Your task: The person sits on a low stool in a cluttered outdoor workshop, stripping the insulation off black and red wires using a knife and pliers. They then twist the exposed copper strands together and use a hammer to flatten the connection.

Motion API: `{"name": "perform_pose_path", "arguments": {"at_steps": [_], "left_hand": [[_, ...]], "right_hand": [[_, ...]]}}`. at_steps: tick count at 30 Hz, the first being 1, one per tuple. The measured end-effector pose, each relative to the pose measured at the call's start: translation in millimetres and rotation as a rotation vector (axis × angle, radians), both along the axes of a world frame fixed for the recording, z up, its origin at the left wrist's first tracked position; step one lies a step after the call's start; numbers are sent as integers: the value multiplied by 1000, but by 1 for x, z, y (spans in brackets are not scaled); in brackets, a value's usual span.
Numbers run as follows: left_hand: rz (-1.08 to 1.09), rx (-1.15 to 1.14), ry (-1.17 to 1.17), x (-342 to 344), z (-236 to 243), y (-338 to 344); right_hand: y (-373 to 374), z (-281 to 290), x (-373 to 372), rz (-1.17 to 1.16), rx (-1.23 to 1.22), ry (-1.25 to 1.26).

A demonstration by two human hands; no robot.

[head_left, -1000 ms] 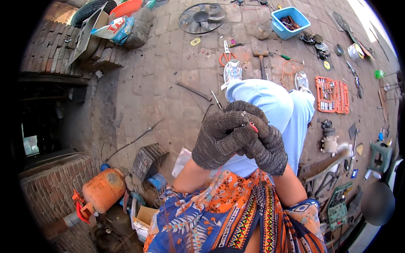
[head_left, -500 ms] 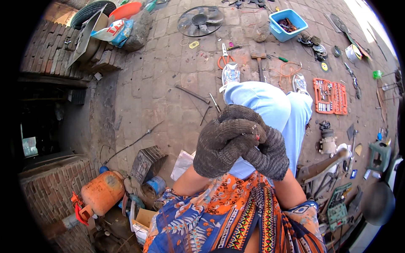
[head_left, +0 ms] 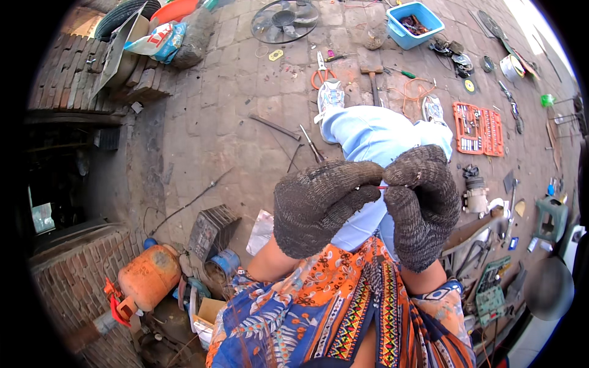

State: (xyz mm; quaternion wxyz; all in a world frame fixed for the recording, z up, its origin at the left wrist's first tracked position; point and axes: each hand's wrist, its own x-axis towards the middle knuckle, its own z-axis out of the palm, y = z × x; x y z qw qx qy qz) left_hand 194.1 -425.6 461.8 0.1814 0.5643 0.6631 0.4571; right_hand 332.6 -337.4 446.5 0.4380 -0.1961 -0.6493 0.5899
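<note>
Both my hands wear dark grey knitted gloves and meet above my light blue trouser legs. My left hand (head_left: pixel 326 205) is closed, its thumb and forefinger pinched together and pointing right. Facing it, my right hand (head_left: pixel 424 205) is curled, with thumb and fingertips pinched. Between the two sets of fingertips a small thin red piece (head_left: pixel 382 187) shows, held from both sides. Most of it is hidden by the gloves, so I cannot make out its kind. A tiny pale spot shows at my left fingertips.
Beyond my shoes lie orange-handled shears (head_left: pixel 321 72), a hammer (head_left: pixel 373 83) and a blue basin (head_left: pixel 414 26). To the right are an open red socket set (head_left: pixel 478 129) and a green tool case (head_left: pixel 491 291). A metal bar (head_left: pixel 275 127) and an orange gas cylinder (head_left: pixel 150 277) are on the left.
My hands were overlapped, left over right; now they are drawn apart sideways, touching only near the fingertips. The red piece now shows between them. The view has shifted slightly.
</note>
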Motion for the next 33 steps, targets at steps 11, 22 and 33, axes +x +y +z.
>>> {"name": "perform_pose_path", "arguments": {"at_steps": [11, 22, 33], "left_hand": [[133, 85, -34, 4, -10, 0], [27, -32, 5, 5, -1, -3], [-95, -111, -450, 1, 4, -6]], "right_hand": [[-10, 10, -4, 116, -353, -29], [-3, -5, -5, 80, -93, -114], [-7, -9, -6, 151, -713, 18]]}}
